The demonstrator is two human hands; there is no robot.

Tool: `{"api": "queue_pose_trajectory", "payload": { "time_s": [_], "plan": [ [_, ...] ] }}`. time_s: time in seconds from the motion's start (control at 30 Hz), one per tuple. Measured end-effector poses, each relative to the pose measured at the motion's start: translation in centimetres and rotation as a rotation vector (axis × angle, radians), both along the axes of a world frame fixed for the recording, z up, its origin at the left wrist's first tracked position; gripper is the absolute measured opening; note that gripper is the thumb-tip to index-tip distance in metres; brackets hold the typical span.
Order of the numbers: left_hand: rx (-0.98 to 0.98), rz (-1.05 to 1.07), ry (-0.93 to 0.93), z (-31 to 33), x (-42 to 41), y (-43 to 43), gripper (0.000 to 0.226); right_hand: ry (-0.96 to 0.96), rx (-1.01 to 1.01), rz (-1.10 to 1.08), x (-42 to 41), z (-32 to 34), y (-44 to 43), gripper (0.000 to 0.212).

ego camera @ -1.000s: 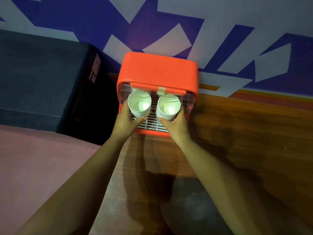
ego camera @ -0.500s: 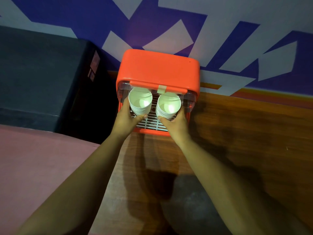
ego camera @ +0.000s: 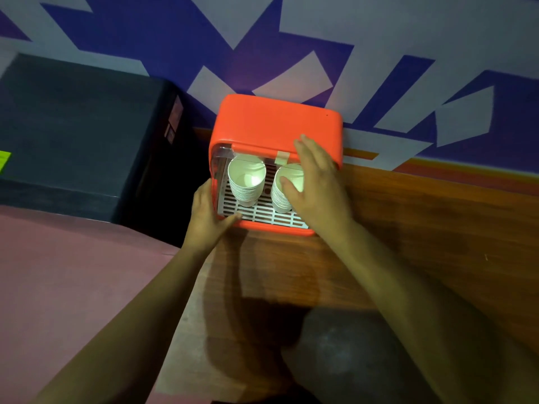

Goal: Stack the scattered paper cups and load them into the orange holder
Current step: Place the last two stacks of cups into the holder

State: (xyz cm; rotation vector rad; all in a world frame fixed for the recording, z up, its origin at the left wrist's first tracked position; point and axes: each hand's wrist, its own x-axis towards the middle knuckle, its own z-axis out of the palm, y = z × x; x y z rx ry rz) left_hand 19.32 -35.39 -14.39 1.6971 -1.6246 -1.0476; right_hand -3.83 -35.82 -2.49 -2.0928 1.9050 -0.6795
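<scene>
The orange holder (ego camera: 277, 123) stands on a wooden table (ego camera: 408, 228), its back against a wall painted in blue and pale shapes (ego camera: 320, 39). Its front is open, with a clear flap (ego camera: 223, 153) raised under the top edge and a bit of tape (ego camera: 282, 157) at the middle of that edge.

Inside the holder, on a white grate (ego camera: 262, 212), two stacks of paper cups stand upright side by side, mouths up. The left stack (ego camera: 246, 179) is in full view. The right stack (ego camera: 281, 193) is partly covered by the right hand (ego camera: 318, 188).

That hand hovers over the holder's right front. Its fingers are straight and spread and hold nothing. The fingertips reach over the holder's top front edge and the thumb lies across the right stack's mouth. Whether the hand touches the holder or the cups cannot be told.

The left hand (ego camera: 208, 217) is at the holder's left front corner. Its thumb rests on the front edge of the grate, and its fingers lie fairly straight along the holder's left wall. It grips nothing and is clear of the left stack.

Left of the holder sits a black box (ego camera: 73, 135), with a green scrap (ego camera: 4, 160) at its far left. Forearm shadows fall on the table in front of the holder.
</scene>
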Motion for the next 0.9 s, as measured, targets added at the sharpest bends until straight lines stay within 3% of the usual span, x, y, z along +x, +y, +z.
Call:
{"api": "queue_pose_trajectory", "payload": {
  "time_s": [0.13, 0.7, 0.9],
  "plan": [
    [0.036, -0.047, 0.044, -0.5, 0.6, 0.2, 0.092, 0.134, 0.024, 0.079, 1.0, -1.5, 0.5, 0.060],
    [0.051, -0.029, 0.139, -0.9, 0.8, 1.0, 0.085, 0.236, 0.104, 0.099, 2.7, -3.1, 7.7, 0.067],
    [0.247, -0.121, 0.506, -0.6, 2.5, 1.3, 0.096, 0.268, 0.128, 0.118, 2.7, -5.7, 10.0, 0.063]
  ]
}}
